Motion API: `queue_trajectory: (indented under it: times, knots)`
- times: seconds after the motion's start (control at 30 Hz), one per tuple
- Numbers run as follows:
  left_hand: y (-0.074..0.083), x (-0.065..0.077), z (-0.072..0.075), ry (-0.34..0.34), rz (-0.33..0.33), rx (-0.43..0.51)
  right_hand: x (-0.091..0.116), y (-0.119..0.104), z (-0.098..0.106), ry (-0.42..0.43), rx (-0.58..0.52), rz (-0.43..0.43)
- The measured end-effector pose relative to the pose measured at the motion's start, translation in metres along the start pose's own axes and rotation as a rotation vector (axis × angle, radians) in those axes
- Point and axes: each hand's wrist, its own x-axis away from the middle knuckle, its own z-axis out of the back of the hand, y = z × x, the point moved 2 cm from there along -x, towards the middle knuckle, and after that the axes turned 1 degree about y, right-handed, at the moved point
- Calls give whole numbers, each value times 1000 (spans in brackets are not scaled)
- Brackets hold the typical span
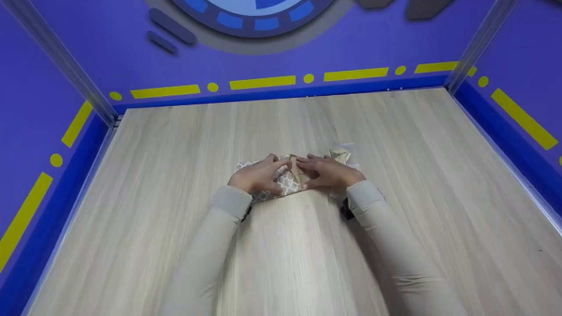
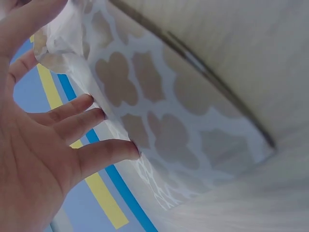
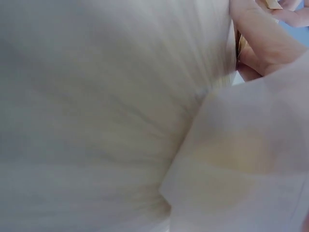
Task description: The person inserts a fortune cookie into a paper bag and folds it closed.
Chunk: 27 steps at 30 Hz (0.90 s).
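A flat package in grey-and-white patterned paper (image 1: 288,183) lies on the table, with a plain brown part (image 1: 303,177) at its right end. My left hand (image 1: 257,175) grips the package across its width, thumb along the near edge and fingers over the far side. In the left wrist view, several fingertips of that hand touch the patterned side (image 2: 164,96). On the brown end, my right hand (image 1: 327,172) holds with the thumb at the near edge and fingers at the far one. Most of that grip is hidden in the right wrist view.
A clear plastic bag (image 1: 350,150) with something cream-coloured in it lies beside and partly under the right hand. Translucent plastic (image 3: 231,164) fills the lower right of the right wrist view. Blue panels (image 1: 263,66) wall the wooden table (image 1: 153,219) at back and sides.
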Motion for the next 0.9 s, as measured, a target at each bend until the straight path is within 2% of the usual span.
queue_trajectory:
  times: [0.27, 0.53, 0.77, 0.9]
  knots:
    - [-2, 2, -1, 42, -22, -49, 2, -3, 0, 21, 29, 22]
    - [-5, 4, -2, 55, -39, -27, 3, -2, 1, 44, 50, 51]
    - [-10, 6, -1, 65, -14, 18, 2, -2, 1, 75, 90, 99]
    - [-11, 6, -1, 82, -42, 40, 3, -4, 3, 98, 99, 125]
